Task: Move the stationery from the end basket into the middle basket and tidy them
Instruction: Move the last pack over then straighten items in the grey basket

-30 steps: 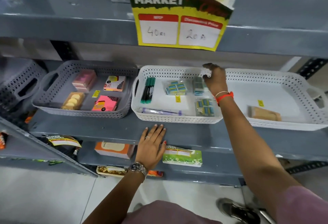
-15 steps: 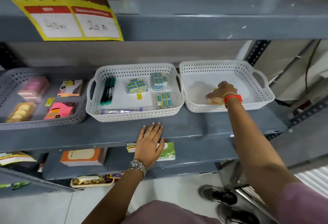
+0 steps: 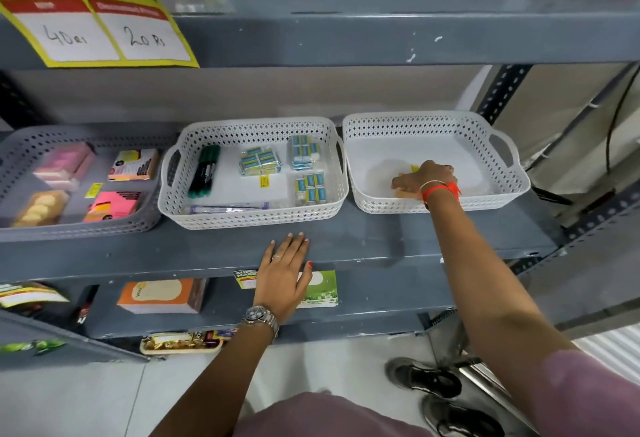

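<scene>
The white end basket [image 3: 485, 201] stands at the right of the grey shelf. My right hand [image 3: 424, 178] is inside it, fingers closed over a small tan packet [image 3: 403, 193] near the front wall, mostly hidden by the hand. A yellow tag [image 3: 414, 168] lies on the basket floor by my fingers. The white middle basket [image 3: 249, 218] holds green-capped markers [image 3: 204, 173], three packs of blue-and-yellow erasers [image 3: 259, 162] and a long clear pen pack [image 3: 228, 208]. My left hand [image 3: 285, 274] lies flat, fingers spread, on the shelf's front edge below the middle basket.
A grey basket [image 3: 104, 225] at the left holds pink and orange sticky-note pads. A price sign [image 3: 93, 31] hangs from the shelf above. The lower shelf carries a boxed item [image 3: 159, 294] and a green card [image 3: 322, 289]. The rack's upright post [image 3: 502, 90] stands right of the end basket.
My right hand left the middle basket's back rim, moved right into the end basket and closed over the tan packet. The view swung right. My left hand stayed on the shelf edge.
</scene>
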A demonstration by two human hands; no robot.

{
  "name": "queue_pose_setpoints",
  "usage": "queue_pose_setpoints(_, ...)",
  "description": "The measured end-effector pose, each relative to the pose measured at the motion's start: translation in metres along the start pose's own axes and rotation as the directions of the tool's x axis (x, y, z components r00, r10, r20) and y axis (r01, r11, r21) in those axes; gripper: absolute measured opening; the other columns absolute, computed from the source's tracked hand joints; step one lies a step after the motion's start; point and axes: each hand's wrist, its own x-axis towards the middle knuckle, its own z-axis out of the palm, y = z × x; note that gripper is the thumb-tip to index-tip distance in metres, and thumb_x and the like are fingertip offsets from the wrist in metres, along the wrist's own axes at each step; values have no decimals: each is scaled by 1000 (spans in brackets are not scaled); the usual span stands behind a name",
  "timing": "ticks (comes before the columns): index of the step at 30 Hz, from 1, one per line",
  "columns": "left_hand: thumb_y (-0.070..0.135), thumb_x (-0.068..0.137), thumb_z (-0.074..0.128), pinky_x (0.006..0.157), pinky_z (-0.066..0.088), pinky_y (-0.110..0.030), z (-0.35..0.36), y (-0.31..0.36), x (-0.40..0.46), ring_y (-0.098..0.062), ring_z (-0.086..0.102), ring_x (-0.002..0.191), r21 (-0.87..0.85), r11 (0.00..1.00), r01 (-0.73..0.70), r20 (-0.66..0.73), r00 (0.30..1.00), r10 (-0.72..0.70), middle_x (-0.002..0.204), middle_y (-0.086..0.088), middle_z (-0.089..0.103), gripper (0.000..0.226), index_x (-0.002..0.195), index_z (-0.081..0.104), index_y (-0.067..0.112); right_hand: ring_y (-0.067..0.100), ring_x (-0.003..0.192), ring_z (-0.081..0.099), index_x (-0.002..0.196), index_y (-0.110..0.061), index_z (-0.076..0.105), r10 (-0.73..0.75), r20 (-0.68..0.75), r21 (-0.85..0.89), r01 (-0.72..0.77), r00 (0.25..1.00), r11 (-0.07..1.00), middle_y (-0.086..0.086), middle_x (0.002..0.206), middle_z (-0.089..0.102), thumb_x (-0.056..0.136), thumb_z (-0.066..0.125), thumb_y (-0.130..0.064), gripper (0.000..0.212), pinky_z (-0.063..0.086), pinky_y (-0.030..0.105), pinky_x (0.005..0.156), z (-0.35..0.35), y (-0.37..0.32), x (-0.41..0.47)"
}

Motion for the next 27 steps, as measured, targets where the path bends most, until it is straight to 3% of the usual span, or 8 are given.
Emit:
queue_pose_setpoints(4, 32, 92, 36, 113, 22, -40, -7, -24, -12, -19, 41, 133, -12, 1000, 25, -13, 1000, -25, 140, -3, 49, 48, 134, 49, 13, 39, 124, 44, 128, -6, 49, 42, -80, -203, -57, 996, 978, 22, 135, 43, 69, 68, -53, 77, 40, 43, 102, 0, -27, -20)
queue_pose_setpoints(11, 36, 90, 25, 113, 23, -40, -28, -73, -32, -21, 43, 132, 12, 992, 125, -19, 992, -125, 139, -6, 50, 56, 134, 48, 10, 40, 126, 42, 122, -13, 56, -51, -146, -108, 36, 988, 994, 17, 140, 42, 58, 70, -62, 82, 40, 44, 100, 13, -79, -39)
queue_pose_setpoints(20, 36, 89, 26, 110, 29, -45, -59, -157, -53, -24, 46, 129, 17, 981, 194, -21, 981, -194, 136, -9, 53, 56, 131, 52, 8, 33, 122, 55, 115, -17, 64, -250, -45, -92, 246, 967, 965, 14, 131, 58, 50, 62, -77, 88, 47, 40, 99, 91, -178, -104)
queue_pose_setpoints(27, 35, 88, 29, 109, 32, -44, -89, -238, -79, -23, 51, 125, 39, 971, 234, -42, 972, -233, 133, -10, 57, 55, 128, 55, 7, 33, 119, 56, 109, -16, 65, -407, 81, -101, 413, 910, 905, 16, 125, 61, 52, 63, -73, 81, 49, 40, 98, 172, -264, -164)
